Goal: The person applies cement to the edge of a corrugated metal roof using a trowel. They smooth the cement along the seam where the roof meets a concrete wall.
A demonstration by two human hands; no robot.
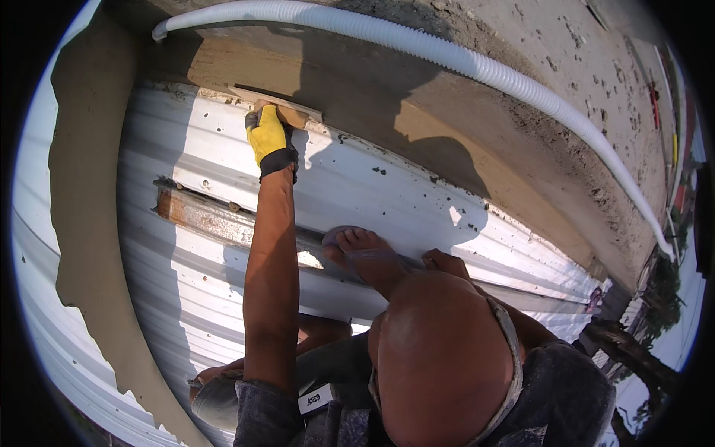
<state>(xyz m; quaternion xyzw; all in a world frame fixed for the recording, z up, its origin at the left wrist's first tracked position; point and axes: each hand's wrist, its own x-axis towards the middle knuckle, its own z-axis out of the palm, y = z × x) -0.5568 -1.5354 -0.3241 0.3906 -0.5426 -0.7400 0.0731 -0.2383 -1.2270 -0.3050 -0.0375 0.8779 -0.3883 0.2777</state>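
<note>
My left hand (269, 136), in a yellow glove with a dark cuff, reaches forward at the end of my outstretched arm. Its fingers are closed round the wooden grip of a hand float (296, 116). The float's thin board lies along the foot of a smooth, brown mortared wall face (357, 104), just above the white corrugated metal sheet (208, 127). Beyond my raised knee shows part of my bare right hand (447, 263), low over the sheeting. Its fingers look curled, and the knee hides much of it; what it holds, if anything, cannot be seen.
A white corrugated hose (387, 31) curves along the top of the wall. My bare foot (359, 249) stands on the ribbed sheeting beside a rusty, mortar-spattered metal strip (208, 216). A second mortared wall (93, 186) bounds the left side. Mortar crumbs dot the sheets. Dark branches (633, 350) rise at right.
</note>
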